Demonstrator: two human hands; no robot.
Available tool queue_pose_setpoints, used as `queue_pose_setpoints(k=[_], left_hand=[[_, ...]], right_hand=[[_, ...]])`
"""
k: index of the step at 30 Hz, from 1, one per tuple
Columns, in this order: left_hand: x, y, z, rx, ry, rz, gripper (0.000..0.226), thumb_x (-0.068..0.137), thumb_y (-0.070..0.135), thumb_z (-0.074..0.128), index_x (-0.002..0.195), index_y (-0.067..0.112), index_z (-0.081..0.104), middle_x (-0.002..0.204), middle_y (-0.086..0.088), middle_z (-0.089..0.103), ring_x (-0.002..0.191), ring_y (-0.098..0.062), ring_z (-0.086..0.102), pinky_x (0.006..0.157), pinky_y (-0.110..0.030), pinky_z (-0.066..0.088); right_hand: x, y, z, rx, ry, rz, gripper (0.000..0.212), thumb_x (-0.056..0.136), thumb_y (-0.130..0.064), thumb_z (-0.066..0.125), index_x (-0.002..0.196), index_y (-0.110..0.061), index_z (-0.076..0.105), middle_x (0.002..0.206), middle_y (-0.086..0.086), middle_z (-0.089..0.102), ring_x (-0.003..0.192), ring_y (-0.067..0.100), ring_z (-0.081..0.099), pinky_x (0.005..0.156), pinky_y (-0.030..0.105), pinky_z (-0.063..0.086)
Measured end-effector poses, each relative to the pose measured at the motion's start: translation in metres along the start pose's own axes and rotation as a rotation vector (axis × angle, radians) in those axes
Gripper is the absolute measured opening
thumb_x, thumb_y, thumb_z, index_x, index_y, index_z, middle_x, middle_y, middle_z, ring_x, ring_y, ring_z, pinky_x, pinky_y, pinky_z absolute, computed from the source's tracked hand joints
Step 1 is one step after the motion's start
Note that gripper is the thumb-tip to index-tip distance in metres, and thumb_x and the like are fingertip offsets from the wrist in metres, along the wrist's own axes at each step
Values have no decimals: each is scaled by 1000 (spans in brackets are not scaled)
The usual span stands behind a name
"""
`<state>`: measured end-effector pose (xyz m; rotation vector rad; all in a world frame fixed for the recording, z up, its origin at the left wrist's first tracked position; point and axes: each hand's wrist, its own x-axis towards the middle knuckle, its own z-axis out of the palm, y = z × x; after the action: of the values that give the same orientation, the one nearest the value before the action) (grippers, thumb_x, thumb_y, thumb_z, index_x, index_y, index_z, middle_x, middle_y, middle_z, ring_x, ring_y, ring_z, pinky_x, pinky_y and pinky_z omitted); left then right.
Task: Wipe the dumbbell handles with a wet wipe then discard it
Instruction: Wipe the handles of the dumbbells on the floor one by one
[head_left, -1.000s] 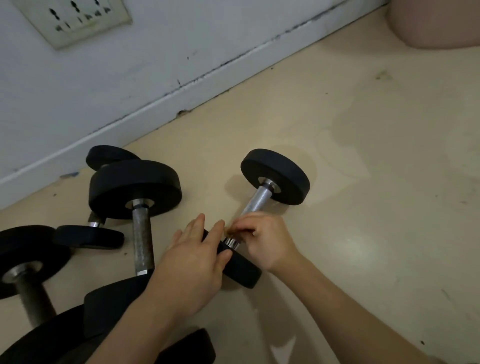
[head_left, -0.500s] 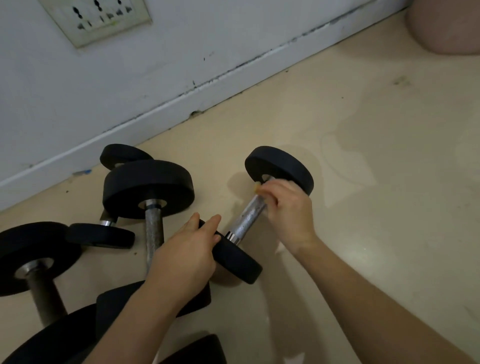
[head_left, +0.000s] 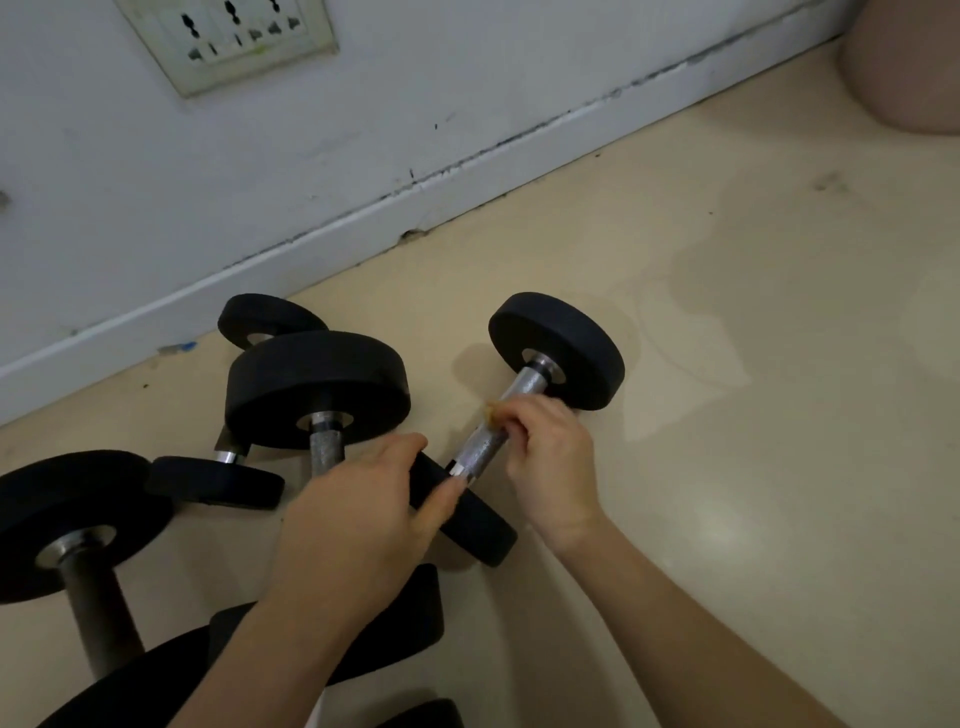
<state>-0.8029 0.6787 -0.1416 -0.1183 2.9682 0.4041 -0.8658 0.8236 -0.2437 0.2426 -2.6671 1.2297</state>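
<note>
A small dumbbell with black round weights lies on the beige floor, its silver handle running from lower left to upper right. My left hand rests over the near weight, fingers laid across it. My right hand is curled round the middle of the handle and pinches a small yellowish wad of wipe against the metal. The far weight is uncovered.
Several other black dumbbells lie to the left: a big one, a small one behind it, another at the left edge. The wall with a socket plate runs behind. A pinkish round object sits top right.
My right hand slid up the handle from the near weight to the far weight, then came back to the middle. The left hand stayed on the near weight.
</note>
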Motion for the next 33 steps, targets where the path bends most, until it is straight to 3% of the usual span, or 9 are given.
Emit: queue_pose_setpoints(k=[4,9,13,15,18,21,26,30,33], left_hand=[[7,-8,-2,26,-81,-93,71,83,62,51,143,31,29,136,7,51,115,-14,54,88,-28,44],[13,-16,-7,39,-47,-109,61,88,57,48,142,31,34,126,9,58,112,-12,56,87,-26,41],[17,-26,-7,41,-20,-120,55,90,55,46,139,30,41,127,8,59,113,-14,55,85,-26,41],[23,-35,-7,-5,-47,-127,55,90,54,47,139,30,41,127,6,59,115,-15,54,89,-28,42],[27,-50,-17,-171,-97,-155,53,90,51,52,138,31,44,125,7,61,113,-12,55,89,-28,44],[19,-47,-47,-510,-115,-201,38,92,43,53,128,32,54,114,11,65,102,-3,59,90,-25,46],[-31,13,-166,-1379,-154,-300,31,84,44,54,100,24,71,88,-5,71,82,-21,66,76,-31,55],[-82,61,-269,-1482,-114,-243,41,73,47,61,101,18,70,89,-15,69,80,-29,65,78,-38,57],[-116,97,-337,-1459,-34,-293,30,72,33,70,95,13,71,84,-10,72,79,-23,69,72,-28,58]], right_hand=[[-8,-6,2,106,-202,-166,15,79,-1,67,86,-14,71,87,0,70,82,12,62,82,24,51],[29,14,3,9,62,5,15,79,2,67,86,-11,70,87,2,66,77,1,51,76,7,42],[-2,-18,12,135,-258,-21,17,77,3,70,82,-13,72,87,-2,68,80,4,61,77,12,47],[5,-31,4,387,-365,269,15,80,2,68,84,-12,72,89,-1,70,82,6,66,75,18,53],[25,-62,-28,1023,-337,749,24,87,10,54,104,-2,66,95,11,68,77,14,68,69,23,56],[23,-116,-77,1406,-347,915,36,91,10,43,120,0,61,94,13,64,77,17,66,75,25,57],[20,-212,-162,1491,-401,985,34,91,2,47,123,2,57,87,12,65,73,17,64,68,23,56],[21,-295,-232,1324,-427,932,26,88,-13,56,111,-3,64,82,9,65,67,13,59,58,21,49],[21,-356,-286,1251,-427,901,22,83,-20,61,99,-7,68,84,12,63,69,15,57,57,23,46]])
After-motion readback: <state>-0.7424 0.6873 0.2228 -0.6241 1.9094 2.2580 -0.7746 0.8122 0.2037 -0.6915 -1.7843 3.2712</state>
